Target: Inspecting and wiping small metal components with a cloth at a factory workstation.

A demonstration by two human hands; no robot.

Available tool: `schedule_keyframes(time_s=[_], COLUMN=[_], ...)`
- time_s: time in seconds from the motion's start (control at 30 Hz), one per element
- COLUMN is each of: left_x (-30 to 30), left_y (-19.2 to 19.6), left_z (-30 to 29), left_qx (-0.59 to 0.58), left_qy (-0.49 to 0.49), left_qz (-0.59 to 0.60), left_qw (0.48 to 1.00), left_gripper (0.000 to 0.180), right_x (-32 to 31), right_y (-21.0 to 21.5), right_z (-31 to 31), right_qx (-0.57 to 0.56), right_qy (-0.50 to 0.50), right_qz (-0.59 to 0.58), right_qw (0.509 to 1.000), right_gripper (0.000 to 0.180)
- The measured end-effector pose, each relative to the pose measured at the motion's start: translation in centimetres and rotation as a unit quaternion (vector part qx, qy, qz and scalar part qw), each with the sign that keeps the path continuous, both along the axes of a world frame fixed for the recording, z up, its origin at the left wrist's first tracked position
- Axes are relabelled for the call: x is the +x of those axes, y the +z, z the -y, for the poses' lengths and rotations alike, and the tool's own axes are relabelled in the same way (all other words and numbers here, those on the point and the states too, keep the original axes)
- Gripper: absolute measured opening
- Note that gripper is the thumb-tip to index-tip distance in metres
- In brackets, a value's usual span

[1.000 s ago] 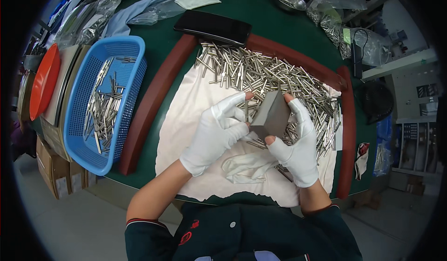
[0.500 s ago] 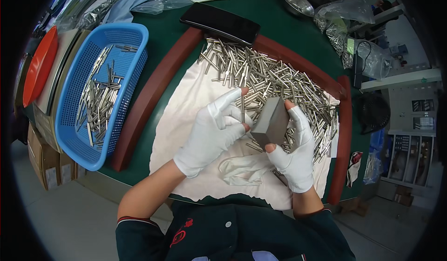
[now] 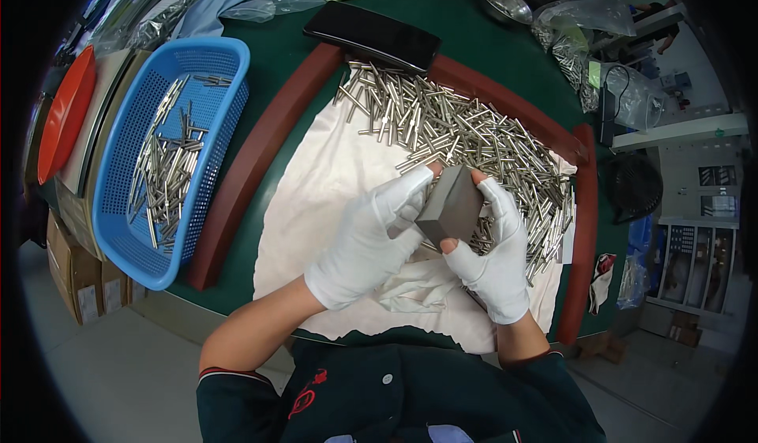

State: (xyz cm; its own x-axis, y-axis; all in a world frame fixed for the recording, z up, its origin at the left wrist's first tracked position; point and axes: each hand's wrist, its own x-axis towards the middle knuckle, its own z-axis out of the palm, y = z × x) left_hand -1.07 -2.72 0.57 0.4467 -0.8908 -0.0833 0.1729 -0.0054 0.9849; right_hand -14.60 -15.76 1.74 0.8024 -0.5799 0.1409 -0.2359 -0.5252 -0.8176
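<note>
Pretty plain workspace tbh. Pale grey floor, big dark green surface in the middle, and some cardboard boxes down by its left end. Over on the right there's a whitish rail, then a grey shelving unit with upright dividers. Pale panel above that, can't tell if it's wall or cabinet. Light's cool and fairly even.

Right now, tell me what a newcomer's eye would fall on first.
Probably the heap of silvery metal pins, spread on a pale cloth between reddish-brown bars. Next, the gray block held in the white-gloved right hand, over the heap's near edge. Then the bright blue basket at the left, with more pins inside.
</note>
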Motion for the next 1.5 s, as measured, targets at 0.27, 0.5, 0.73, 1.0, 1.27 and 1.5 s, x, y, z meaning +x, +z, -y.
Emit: schedule_keyframes(time_s=[0.27, 0.5, 0.73, 1.0, 1.27, 1.5], left_x=[-0.1, 0.3, 0.6, 0.7, 0.5, 0.5], left_y=[-1.7, -2.0, -2.0, -2.3, -2.5, -1.7], left_z=[0.8, 0.0, 0.4, 0.5, 0.1, 0.7], left_qx=[-0.078, -0.083, -0.107, -0.121, -0.102, -0.156], left_qy=[0.066, 0.074, 0.078, 0.1, 0.086, 0.103], left_qz=[0.32, 0.491, 0.505, 0.491, 0.478, 0.432], left_qw=[0.942, 0.864, 0.853, 0.857, 0.868, 0.882], left_gripper=[0.072, 0.077, 0.082, 0.084, 0.081, 0.071], right_x=[-0.1, -0.2, -0.2, 0.0, 0.0, 0.0], right_y=[0.0, 0.4, 1.0, 0.6, 0.3, 0.2], right_z=[0.0, 0.1, 0.0, 0.1, 0.1, -0.2], right_qx=[0.039, 0.018, 0.058, 0.042, 0.029, 0.082], right_qy=[-0.009, 0.013, 0.027, 0.041, 0.033, -0.002], right_qz=[0.015, -0.028, -0.024, -0.002, -0.007, 0.046], right_qw=[0.999, 0.999, 0.998, 0.998, 0.999, 0.996], right_gripper=[0.078, 0.079, 0.079, 0.079, 0.077, 0.073])
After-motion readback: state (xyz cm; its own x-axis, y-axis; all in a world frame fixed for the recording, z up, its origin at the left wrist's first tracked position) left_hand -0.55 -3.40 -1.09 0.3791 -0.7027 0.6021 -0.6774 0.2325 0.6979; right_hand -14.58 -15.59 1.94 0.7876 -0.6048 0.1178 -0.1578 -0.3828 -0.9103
